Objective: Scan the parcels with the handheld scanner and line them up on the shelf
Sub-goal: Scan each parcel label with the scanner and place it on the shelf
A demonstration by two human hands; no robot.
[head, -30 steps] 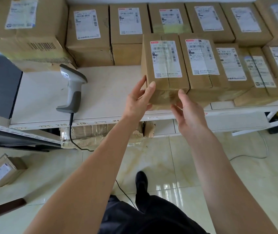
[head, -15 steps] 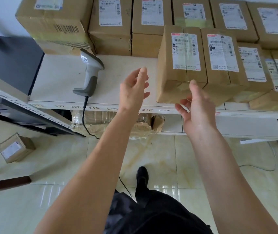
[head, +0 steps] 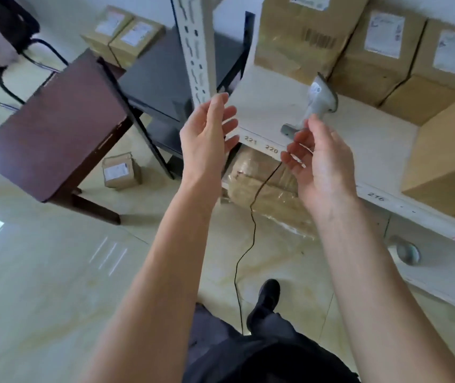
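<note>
**On the white shelf and the floor beside it: parcels, scanner, two free hands**

At the shelf's front edge, both hands are raised in the air, palms turned toward each other, and hold nothing. Left hand: fingers loosely spread and relaxed, in front of the perforated shelf upright. Right hand: fingers loosely curled, fingertips just in front of the scanner's handle base; whether they touch it cannot be told.

Handheld scanner: grey, lying on the white shelf, head toward the back row of parcels. Black cable hangs from near the handle base, over the shelf edge, to the floor.

Shelf contents: large cardboard parcel with a printed barcode at the back left; labelled parcels packed side by side to its right; plain-faced cardboard box nearer the front at the right edge. Shelf edge numbered 221, 220, 216.

Lower level, under the shelf: a bundle wrapped in clear film.

Floor: one small labelled parcel beside the stool's leg; two labelled parcels side by side farther back.

Other items: dark wooden stool; black low cabinet; person's black shoe on the pale tiles.
</note>
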